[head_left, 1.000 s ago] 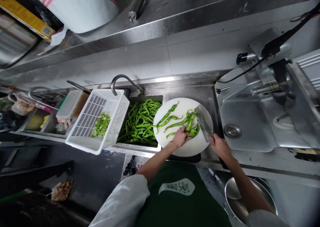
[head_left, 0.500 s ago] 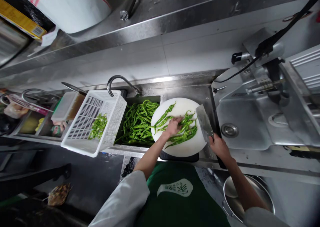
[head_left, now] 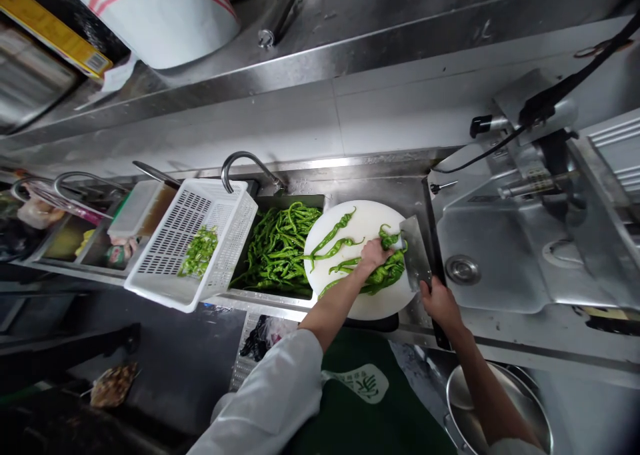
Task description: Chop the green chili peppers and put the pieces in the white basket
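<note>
My left hand point(head_left: 376, 253) is closed over a bunch of long green chili peppers point(head_left: 383, 278) on the round white cutting board point(head_left: 345, 215). Its fingertips are partly hidden among them. In my right hand point(head_left: 441, 303) is the handle of a cleaver point(head_left: 416, 251), its broad blade standing at the board's right edge, close to the pepper tips. A few loose peppers point(head_left: 333, 235) lie on the left part of the board. Left of the board, a metal basin point(head_left: 323, 201) is filled with many more whole green chili peppers point(head_left: 285, 248).
A white perforated basket point(head_left: 170, 218) with chopped green pieces point(head_left: 199, 251) sits left of the basin, under a curved faucet point(head_left: 245, 155). A steel sink point(head_left: 493, 261) is to the right. A shelf edge point(head_left: 320, 65) runs overhead; a metal pot point(head_left: 500, 408) stands below.
My left hand has moved right across the board, bringing peppers together near the cleaver. The right hand still holds the cleaver at the board's edge. The view has shifted slightly.
</note>
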`<state>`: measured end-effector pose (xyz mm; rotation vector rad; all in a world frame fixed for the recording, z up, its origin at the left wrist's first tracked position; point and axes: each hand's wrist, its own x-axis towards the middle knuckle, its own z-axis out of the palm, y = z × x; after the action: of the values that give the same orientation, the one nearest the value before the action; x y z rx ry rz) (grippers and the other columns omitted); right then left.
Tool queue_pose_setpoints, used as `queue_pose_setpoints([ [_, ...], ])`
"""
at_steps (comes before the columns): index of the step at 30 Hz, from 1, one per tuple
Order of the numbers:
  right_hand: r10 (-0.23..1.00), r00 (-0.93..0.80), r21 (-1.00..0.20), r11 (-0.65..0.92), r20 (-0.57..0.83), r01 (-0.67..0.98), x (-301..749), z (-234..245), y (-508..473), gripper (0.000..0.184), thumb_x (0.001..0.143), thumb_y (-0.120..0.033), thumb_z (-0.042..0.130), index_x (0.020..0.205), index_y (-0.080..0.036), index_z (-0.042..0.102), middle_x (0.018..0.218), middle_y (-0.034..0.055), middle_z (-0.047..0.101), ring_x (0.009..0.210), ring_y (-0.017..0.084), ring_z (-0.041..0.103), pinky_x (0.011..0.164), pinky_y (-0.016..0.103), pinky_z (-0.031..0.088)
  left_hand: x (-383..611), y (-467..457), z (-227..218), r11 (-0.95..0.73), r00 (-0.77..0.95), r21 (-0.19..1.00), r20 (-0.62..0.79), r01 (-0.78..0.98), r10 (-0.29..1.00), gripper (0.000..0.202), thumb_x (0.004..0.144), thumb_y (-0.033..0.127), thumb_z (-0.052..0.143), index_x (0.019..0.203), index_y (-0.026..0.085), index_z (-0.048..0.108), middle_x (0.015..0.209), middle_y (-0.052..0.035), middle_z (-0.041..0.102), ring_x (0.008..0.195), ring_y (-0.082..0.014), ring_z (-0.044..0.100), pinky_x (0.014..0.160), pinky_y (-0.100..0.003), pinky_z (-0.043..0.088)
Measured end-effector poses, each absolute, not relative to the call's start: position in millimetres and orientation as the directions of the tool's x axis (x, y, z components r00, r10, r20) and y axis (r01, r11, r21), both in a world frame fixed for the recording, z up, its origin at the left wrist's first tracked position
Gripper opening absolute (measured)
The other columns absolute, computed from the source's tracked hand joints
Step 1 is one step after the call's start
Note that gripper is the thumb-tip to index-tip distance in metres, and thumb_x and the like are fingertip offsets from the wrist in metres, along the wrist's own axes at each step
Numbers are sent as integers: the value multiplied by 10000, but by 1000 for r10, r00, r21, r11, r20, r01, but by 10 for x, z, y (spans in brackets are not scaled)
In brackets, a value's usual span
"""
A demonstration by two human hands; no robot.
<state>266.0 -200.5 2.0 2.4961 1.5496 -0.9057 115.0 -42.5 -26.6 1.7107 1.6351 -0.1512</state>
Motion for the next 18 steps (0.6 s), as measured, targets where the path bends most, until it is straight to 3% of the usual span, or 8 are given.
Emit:
queue_pose_setpoints([
  [3, 787, 325, -229, -498, -524, 837, 2632, 58, -1994, 345, 1094, -302, 389, 1236, -93, 625, 1063, 186, 759, 968, 259, 724, 754, 292, 414, 1123, -389, -267, 194, 242, 652, -518, 733, 820, 297, 937, 313, 697, 1165, 122, 698, 1184, -162, 759, 1113, -269, 717, 980, -350, 549],
  [6, 786, 327, -228, -500, -524, 835, 2616, 72, -1990, 344, 1095, -300, 389, 1242, -95, 622, 1080, 186, 759, 985, 265, 725, 762, 297, 411, 1018, -324, -184, 268, 275, 846, -423, 460, 863, 302, 957, 198, 618, 1249, 124, 640, 1203, -128, 751, 1090, -206, 707, 998, -313, 543],
  [9, 797, 320, -243, -492, -512, 836, 2616, 54, -1995, 335, 1094, -301, 392, 1220, -100, 628, 1085, 182, 759, 997, 271, 724, 760, 300, 410, 927, -210, 5, 297, 239, 920, -357, 255, 903, 404, 946, 145, 593, 1348, 144, 560, 1240, -115, 727, 1110, -168, 687, 1024, -282, 524],
  [12, 798, 320, -241, -490, -510, 838, 2623, 30, -2004, 332, 1095, -314, 389, 1182, -119, 644, 1050, 167, 763, 974, 264, 726, 749, 297, 412, 890, -64, 246, 258, 282, 958, -283, 124, 917, 429, 963, 183, 588, 1381, 155, 497, 1066, -77, 738, 920, -143, 696, 899, -270, 560],
  [15, 807, 321, -245, -485, -496, 840, 2624, 25, -2007, 344, 1094, -316, 385, 1189, -122, 652, 1061, 167, 763, 988, 263, 725, 766, 298, 422, 884, 84, 446, 186, 382, 976, -216, 113, 899, 463, 964, 246, 624, 1389, 173, 457, 863, -7, 685, 730, -128, 651, 779, -274, 559],
  [18, 805, 321, -240, -484, -500, 841, 2614, 43, -1999, 361, 1095, -301, 385, 1254, -97, 637, 1120, 186, 758, 1052, 273, 719, 809, 305, 432, 888, 195, 568, 52, 409, 953, -177, 299, 895, 506, 917, 176, 645, 1388, 157, 462, 896, -17, 680, 760, -145, 654, 835, -306, 551],
])
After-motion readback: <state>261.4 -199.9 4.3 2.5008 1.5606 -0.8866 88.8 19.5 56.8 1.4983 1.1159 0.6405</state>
